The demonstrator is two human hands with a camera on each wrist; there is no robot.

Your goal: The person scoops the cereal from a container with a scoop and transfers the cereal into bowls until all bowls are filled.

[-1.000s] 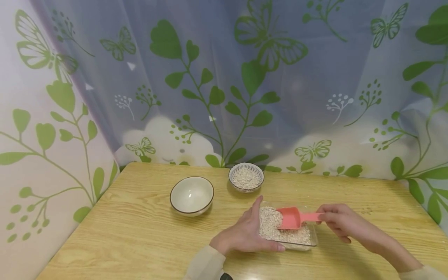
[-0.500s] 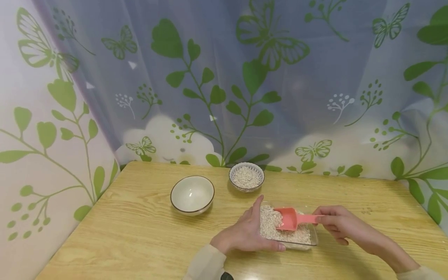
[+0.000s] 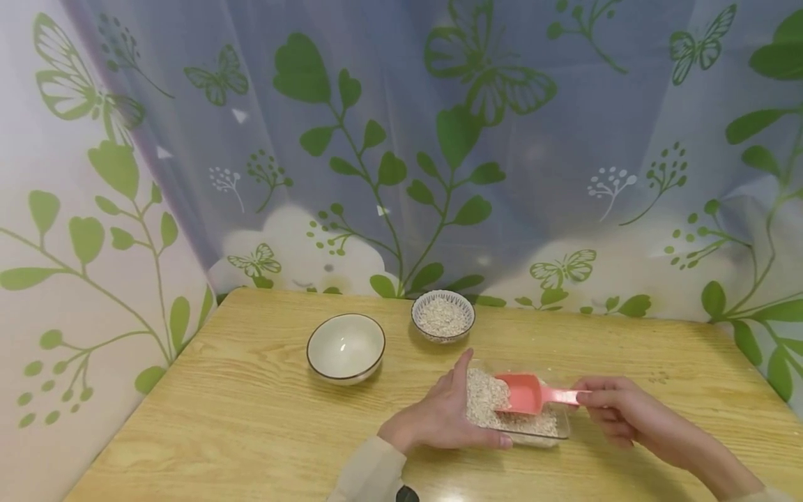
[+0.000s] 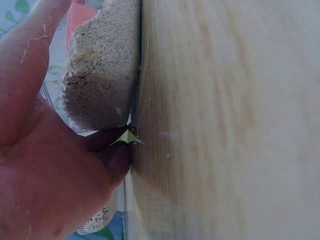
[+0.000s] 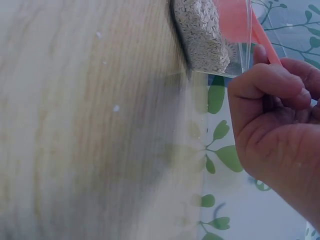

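A clear rectangular container (image 3: pixel 563 422) of oats (image 3: pixel 484 399) stands on the table. My left hand (image 3: pixel 433 417) holds its left end, thumb along the near side and fingers round the end; the left wrist view shows fingertips low by its base. In my right hand (image 3: pixel 617 410) is the handle of a pink scoop (image 3: pixel 522 394), pinched between thumb and fingers. The scoop's mouth points left and its front edge sits in the oats. From the right wrist, the scoop (image 5: pixel 235 20) shows through the clear wall, above the slope of oats (image 5: pixel 200 37).
A cream bowl (image 3: pixel 345 348) with a dark rim stands on the wooden table (image 3: pixel 251 418), left of the container. Behind the container is a small patterned bowl (image 3: pixel 442 317) holding oats. A printed curtain (image 3: pixel 389 139) hangs behind the table's far edge.
The scoop shifted slightly left, then back to the right within the container, with my right hand moving along with it. My left hand and the container stay in place.
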